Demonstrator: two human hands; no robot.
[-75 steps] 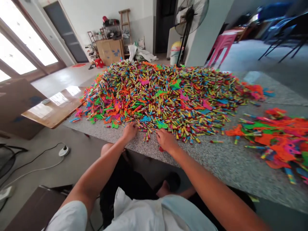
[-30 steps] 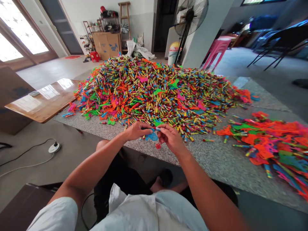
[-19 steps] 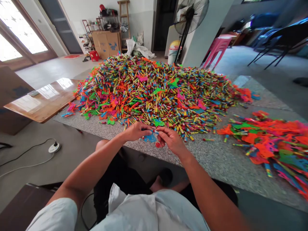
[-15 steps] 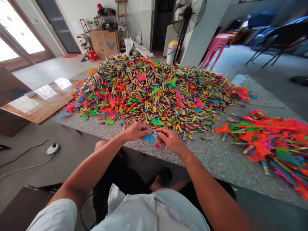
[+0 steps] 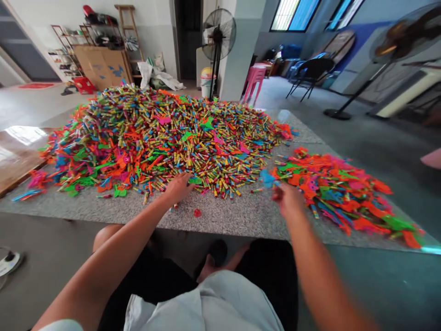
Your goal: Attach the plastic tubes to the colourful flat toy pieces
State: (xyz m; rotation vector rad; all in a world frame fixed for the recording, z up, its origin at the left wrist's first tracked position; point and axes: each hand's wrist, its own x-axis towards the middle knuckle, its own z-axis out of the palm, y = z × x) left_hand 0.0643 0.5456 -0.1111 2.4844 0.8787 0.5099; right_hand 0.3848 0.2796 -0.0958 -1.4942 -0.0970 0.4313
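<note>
Head camera view, looking down over a speckled stone table (image 5: 241, 216) from its near edge. At the far left a wooden tabletop (image 5: 15, 161) butts against the stone one. Most of the left and middle of the stone surface is buried under a big heap of small multicoloured tubes and flat plastic pieces (image 5: 155, 133), highest toward the far side and thinning into loose strays toward the near edge. The left hand (image 5: 179, 186) lies at that near fringe, palm down, fingers spread over the loose tubes and touching them; its fingers are not curled round anything that can be made out, and a green plastic piece (image 5: 195, 180) sits just beside the fingertips. Near it, on bare stone closer to the table edge, rests a small red round bit (image 5: 197, 213). Farther right, the right hand (image 5: 287, 200) is raised just above the table and smeared by motion; its thumb and fingers are pinched round a blue flat plastic piece on a tube (image 5: 267, 178), which sticks out to the left and up from the hand, clear of the surface. Just beyond and to the right of this hand spreads a second, flatter pile of assembled orange, pink and green pieces (image 5: 337, 193), reaching toward the right near corner of the table. On the floor past the far side stand a pedestal fan (image 5: 218, 34) and a pink plastic stool (image 5: 254, 79).
</note>
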